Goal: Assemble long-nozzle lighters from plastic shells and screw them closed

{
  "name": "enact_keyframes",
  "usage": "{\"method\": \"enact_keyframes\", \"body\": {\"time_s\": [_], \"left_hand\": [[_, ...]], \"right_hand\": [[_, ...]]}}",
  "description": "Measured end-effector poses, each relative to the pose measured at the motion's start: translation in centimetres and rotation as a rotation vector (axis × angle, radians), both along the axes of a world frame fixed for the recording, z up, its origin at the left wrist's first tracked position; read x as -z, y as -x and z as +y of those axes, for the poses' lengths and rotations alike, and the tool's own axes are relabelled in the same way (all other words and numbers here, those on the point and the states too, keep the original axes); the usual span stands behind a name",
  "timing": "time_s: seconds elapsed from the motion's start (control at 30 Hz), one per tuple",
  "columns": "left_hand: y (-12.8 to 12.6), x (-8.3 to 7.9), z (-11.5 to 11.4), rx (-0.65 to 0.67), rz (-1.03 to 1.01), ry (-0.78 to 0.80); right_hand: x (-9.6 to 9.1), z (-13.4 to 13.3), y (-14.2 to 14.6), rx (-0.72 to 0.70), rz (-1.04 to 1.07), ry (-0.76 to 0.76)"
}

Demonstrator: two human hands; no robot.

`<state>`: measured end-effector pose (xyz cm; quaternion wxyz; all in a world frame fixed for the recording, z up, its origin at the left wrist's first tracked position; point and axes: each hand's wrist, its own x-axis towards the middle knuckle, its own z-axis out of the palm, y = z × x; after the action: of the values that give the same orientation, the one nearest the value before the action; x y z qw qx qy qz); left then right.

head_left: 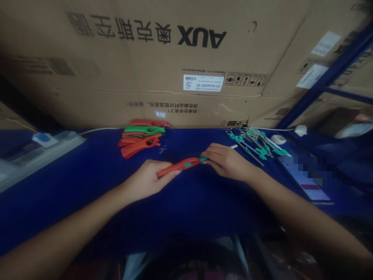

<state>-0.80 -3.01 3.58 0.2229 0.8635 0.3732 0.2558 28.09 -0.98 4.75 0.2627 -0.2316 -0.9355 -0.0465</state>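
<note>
My left hand [148,178] is closed round the rear of a red lighter handle [172,168], which has a teal button on its side. My right hand [225,160] pinches a metal lighter tube [234,147] with a teal piece at its base. That teal piece [203,159] meets the front end of the red handle; how deep it sits is hidden by my fingers. Behind my left hand lies a pile of red and green lighter handles [142,144]. Several metal tubes with teal parts [253,142] lie loosely beyond my right hand.
Small metal pins [162,149] lie beside the handle pile on the blue table [186,217]. A large cardboard box [140,81] stands across the back. At the right are a phone [310,186] and a white roll [278,139]; a clear plastic container [64,149] sits left.
</note>
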Motion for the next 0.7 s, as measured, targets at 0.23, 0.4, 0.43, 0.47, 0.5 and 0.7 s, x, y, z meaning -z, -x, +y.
{"method": "enact_keyframes", "body": {"time_s": [0.23, 0.4, 0.43, 0.47, 0.5, 0.7], "left_hand": [[0.2, 0.1, -0.1, 0.05, 0.095, -0.135], [0.0, 0.8, -0.2, 0.005, 0.327, -0.315], [-0.1, 0.9, -0.3, -0.008, 0.368, -0.327], [-0.3, 0.8, -0.3, -0.015, 0.402, -0.327], [-0.4, 0.7, -0.3, -0.016, 0.428, -0.32], [-0.3, -0.1, -0.1, 0.005, 0.485, -0.305]], "right_hand": [[0.0, -0.9, 0.4, 0.051, -0.099, 0.023], [-0.1, -1.2, 0.8, 0.141, -0.248, 0.19], [-0.1, -1.2, 0.9, 0.171, -0.291, 0.235], [-0.1, -1.2, 0.9, 0.201, -0.328, 0.275], [-0.2, -1.1, 0.9, 0.23, -0.352, 0.31], [-0.8, -0.5, 0.1, 0.366, -0.369, 0.468]]}}
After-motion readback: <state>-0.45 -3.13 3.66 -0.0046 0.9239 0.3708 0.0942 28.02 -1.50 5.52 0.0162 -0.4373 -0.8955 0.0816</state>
